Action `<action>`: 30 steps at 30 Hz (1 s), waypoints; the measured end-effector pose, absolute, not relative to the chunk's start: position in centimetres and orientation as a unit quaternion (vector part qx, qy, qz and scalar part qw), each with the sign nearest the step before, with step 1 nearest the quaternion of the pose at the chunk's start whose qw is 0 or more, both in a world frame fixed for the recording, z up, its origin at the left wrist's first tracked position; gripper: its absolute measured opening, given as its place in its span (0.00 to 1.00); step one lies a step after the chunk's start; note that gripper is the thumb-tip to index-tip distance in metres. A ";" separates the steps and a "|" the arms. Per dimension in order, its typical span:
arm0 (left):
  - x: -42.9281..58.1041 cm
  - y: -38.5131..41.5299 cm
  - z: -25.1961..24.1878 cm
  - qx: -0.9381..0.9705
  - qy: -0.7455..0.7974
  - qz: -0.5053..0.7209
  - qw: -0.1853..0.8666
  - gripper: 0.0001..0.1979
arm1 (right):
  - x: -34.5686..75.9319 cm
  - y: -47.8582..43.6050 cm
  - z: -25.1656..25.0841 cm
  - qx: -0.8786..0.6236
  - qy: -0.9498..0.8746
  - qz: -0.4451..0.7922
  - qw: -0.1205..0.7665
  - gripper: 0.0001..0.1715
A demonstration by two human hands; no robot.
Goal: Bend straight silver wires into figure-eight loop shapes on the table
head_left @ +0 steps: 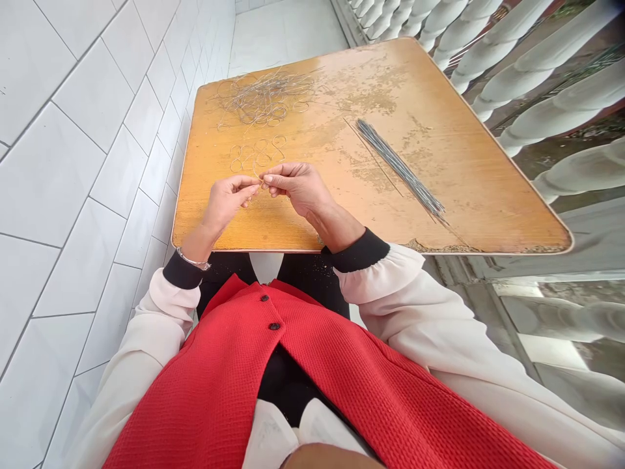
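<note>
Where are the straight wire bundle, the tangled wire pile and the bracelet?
Straight wire bundle (400,166), head view: middle of its length.
Tangled wire pile (265,99), head view: dense middle.
Bracelet (193,262), head view: front of the band.

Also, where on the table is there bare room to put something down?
The widest bare patch of table lies between the straight wire bundle and the right edge. A smaller one: between the single wire beside the bundle and the right hand. Crowded: far left, under tangled wires, and just beyond the fingers, among bent wires.

There are two hands (228,203) (303,190), one table (493,195), one wire bundle (400,167), one heap (266,98) (uncountably tangled)
</note>
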State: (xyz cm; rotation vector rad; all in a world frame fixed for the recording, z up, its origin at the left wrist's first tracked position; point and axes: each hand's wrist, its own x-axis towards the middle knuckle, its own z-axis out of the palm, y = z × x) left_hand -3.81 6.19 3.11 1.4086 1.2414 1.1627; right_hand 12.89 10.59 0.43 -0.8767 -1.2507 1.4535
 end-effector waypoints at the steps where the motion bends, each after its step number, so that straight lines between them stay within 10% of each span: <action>1: -3.9 6.1 3.3 0.561 0.502 0.468 0.462 0.07 | 12.9 10.7 0.4 -0.363 -0.514 0.596 0.498 0.09; 30: -3.1 8.5 3.8 0.540 0.486 0.502 0.470 0.12 | 13.2 10.7 0.2 -0.370 -0.512 0.630 0.451 0.15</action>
